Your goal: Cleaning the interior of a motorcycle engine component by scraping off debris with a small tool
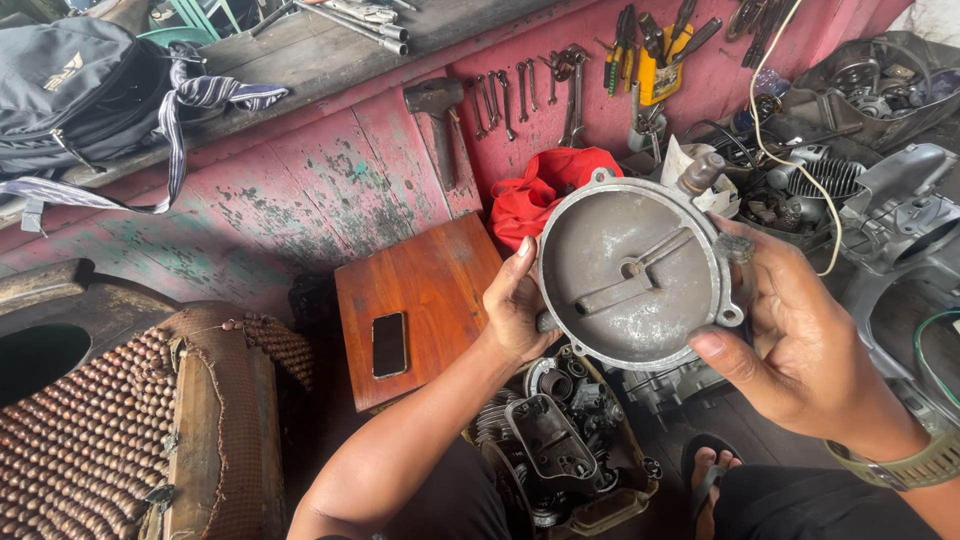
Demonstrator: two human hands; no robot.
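A round grey metal engine cover [630, 275] is held up between both hands: the left hand [515, 305] grips its left rim, the right hand [790, 335] clasps its right rim. Below sits a box of engine parts [560, 450]; a phone [389, 344] lies near the front edge of the wooden stool [430, 275].

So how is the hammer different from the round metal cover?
The hammer hangs on the red wall, untouched; the cover is held up by the left hand and right hand. The hammer is long and dark; the cover is a round, pale grey dish. Both look like worn metal.
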